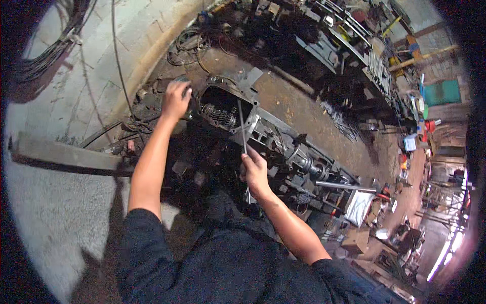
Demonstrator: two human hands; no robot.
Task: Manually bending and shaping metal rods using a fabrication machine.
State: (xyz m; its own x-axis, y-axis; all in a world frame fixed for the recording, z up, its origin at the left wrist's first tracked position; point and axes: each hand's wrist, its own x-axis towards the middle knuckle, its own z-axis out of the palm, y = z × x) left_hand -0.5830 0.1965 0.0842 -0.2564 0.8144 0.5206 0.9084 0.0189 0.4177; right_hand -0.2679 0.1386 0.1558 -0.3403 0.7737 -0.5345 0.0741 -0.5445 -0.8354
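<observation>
My right hand [255, 171] is closed round a long thin metal rod [243, 133]. The rod's upper part reaches over the open gearbox housing [253, 104] of a lathe-like machine, and a short length shows below my fist. Inside the housing sit toothed gears [218, 115] on a shaft. My left hand [176, 99] is at the housing's left end, its fingers curled over a dark part whose shape I cannot make out. To the right of the housing runs the machine's grey metal bed [276, 124], with a shiny round spindle part [310, 165] on it.
A metal bar [346, 187] and a white sheet [359, 206] lie toward the machine's right end. Coiled cables [187, 48] rest by the pale wall [121, 45]. A beam [71, 156] juts in at left. Metal stock [377, 71] is piled beyond the dirty floor [288, 99].
</observation>
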